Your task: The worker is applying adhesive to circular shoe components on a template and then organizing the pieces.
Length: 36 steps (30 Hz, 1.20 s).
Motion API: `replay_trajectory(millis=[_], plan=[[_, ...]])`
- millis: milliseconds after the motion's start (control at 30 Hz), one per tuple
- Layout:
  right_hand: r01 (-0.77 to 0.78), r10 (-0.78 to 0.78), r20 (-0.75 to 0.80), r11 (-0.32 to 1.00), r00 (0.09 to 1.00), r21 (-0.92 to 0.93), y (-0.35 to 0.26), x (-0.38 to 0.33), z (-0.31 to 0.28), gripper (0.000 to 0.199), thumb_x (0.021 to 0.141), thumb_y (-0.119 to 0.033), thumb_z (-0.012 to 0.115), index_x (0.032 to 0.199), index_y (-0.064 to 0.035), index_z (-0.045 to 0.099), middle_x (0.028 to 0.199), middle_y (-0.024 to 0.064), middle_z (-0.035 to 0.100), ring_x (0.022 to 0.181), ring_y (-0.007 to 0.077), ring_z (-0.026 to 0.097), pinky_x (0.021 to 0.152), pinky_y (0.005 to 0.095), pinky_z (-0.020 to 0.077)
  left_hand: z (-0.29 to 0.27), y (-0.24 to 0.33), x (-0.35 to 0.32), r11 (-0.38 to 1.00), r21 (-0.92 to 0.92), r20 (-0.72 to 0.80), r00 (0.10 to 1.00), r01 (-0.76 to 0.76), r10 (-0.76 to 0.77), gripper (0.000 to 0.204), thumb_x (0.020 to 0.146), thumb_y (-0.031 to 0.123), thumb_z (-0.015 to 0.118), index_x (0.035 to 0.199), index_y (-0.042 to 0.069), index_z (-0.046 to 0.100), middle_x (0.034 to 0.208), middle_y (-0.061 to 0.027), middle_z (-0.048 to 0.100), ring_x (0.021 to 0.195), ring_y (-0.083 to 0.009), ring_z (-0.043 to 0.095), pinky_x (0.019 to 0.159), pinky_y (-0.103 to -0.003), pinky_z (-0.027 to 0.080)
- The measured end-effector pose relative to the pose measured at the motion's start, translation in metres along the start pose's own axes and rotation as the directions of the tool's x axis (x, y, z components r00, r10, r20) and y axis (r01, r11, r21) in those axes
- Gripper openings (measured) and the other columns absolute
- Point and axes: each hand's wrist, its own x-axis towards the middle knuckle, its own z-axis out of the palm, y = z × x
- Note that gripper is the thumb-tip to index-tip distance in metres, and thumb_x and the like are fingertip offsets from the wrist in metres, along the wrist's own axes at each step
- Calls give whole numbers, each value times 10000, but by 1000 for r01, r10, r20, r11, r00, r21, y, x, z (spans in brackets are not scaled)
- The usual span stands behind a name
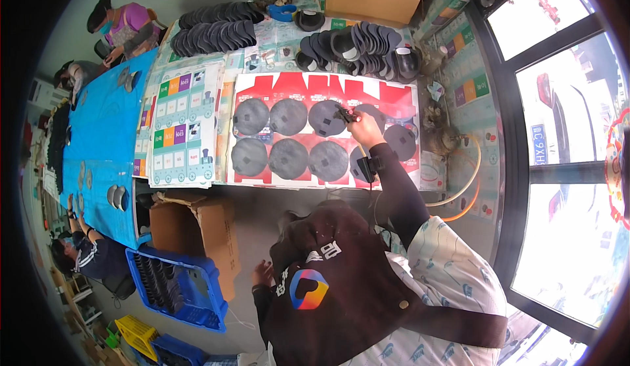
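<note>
My right hand is closed around a small dark spray gun, held over the back row of discs. Beneath its tip lies a round dark grey disc with a small square mark. Several similar discs, such as a front one, lie in two rows on a red and white printed sheet. My right forearm hides part of the discs at the right. My left hand hangs below the table edge beside my dark apron, fingers apart, with nothing visible in it.
Stacks of dark curved pieces and cap-like pieces stand at the back, near a cardboard box. Yellow and orange hoses curve at the right. A blue crate and open carton sit lower left. Other people work along a blue table.
</note>
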Motion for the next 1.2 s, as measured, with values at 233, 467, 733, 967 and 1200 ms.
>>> replay_trajectory(millis=[233, 467, 733, 967, 1200], plan=[[54, -44, 79, 990, 996, -127, -7, 11, -4, 289, 793, -201, 640, 1013, -28, 716, 963, 275, 694, 964, 452, 665, 842, 483, 526, 12, 1, -7, 998, -5, 30, 998, 59, -58, 479, 990, 367, 550, 1399, 118, 544, 1220, -92, 630, 1131, -276, 605, 927, -422, 509], [75, -46, 150, 978, 988, -192, 22, 13, -12, 283, 876, -173, 507, 994, -17, 712, 949, 307, 672, 982, 494, 631, 871, 547, 509, 8, 0, 5, 982, -146, 51, 992, 120, -114, 502, 993, 365, 542, 1422, 105, 531, 1203, -84, 638, 1153, -265, 592, 924, -407, 503], [-140, 135, -40, 978, 990, -155, -21, -8, -21, 327, 897, -256, 544, 1005, 0, 716, 968, 326, 671, 1000, 489, 639, 891, 533, 509, 10, 5, 5, 988, 141, 50, 997, -68, 61, 511, 1013, 389, 494, 1431, 96, 521, 1212, -83, 642, 1152, -254, 611, 923, -413, 500], [-140, 140, 148, 990, 979, -12, -4, -18, -9, 257, 811, -153, 613, 1000, -4, 702, 791, 214, 699, 804, 340, 722, 731, 445, 545, 28, 32, 6, 986, 154, 51, 997, -67, 60, 508, 1019, 398, 471, 1425, 98, 522, 1202, -82, 638, 1117, -255, 611, 913, -406, 497], [-68, 76, 34, 980, 997, -185, 13, -23, -32, 337, 834, -156, 545, 1088, -4, 707, 967, 315, 670, 975, 500, 634, 841, 529, 516, 25, 24, 14, 955, 274, 86, 992, -114, 94, 483, 1000, 354, 515, 1401, 87, 541, 1163, -84, 637, 1094, -262, 614, 892, -403, 501]])
